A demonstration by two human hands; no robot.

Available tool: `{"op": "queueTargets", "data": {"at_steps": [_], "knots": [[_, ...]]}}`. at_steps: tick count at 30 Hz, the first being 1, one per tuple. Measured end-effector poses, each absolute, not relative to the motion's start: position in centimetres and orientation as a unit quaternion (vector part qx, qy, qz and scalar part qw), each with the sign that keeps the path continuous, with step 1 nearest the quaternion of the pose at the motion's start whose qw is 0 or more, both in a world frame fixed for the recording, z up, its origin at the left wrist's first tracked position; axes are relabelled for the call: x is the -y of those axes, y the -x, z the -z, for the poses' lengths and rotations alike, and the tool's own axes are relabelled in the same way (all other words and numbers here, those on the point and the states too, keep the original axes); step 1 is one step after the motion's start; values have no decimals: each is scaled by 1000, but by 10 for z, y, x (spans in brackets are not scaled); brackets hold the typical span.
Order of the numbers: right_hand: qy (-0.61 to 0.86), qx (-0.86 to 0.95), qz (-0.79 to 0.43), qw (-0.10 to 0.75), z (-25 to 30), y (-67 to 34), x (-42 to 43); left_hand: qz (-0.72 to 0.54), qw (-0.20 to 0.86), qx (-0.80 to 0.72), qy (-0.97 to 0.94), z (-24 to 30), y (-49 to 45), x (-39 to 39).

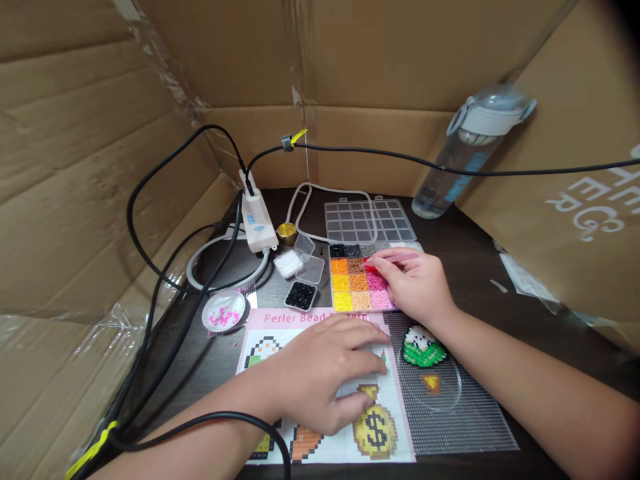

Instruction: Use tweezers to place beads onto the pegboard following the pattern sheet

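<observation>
My right hand [417, 283] pinches pink tweezers [395, 259], whose tip reaches into the sorted bead tray [350, 283] at the red and brown compartments. My left hand [330, 373] lies flat, fingers spread, on the Perler bead pattern sheet [265, 347], beside the dollar-coin picture [375, 430]. To the right of the sheet lies a clear pegboard [470, 417] with a round plate carrying a green and white bead figure [423, 347] and a small orange patch [431, 383].
A small black bead box [301, 295], a white bead box [289, 263], a dish of pink beads [226, 312] and the clear tray lid [370, 221] lie behind. A white charger [257, 223], black cables [150, 267], a water bottle [465, 153] and cardboard walls [75, 200] surround the desk.
</observation>
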State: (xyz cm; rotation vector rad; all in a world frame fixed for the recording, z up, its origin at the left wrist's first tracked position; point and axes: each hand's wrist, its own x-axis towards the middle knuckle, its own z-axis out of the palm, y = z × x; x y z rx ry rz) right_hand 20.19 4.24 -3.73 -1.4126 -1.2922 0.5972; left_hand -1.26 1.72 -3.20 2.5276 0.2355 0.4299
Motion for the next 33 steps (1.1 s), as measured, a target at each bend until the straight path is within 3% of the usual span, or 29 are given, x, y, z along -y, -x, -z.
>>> {"op": "queueTargets", "data": {"at_steps": [33], "knots": [[580, 549, -259, 544, 44, -203, -46, -166, 278, -96, -941, 32, 13, -16]]}}
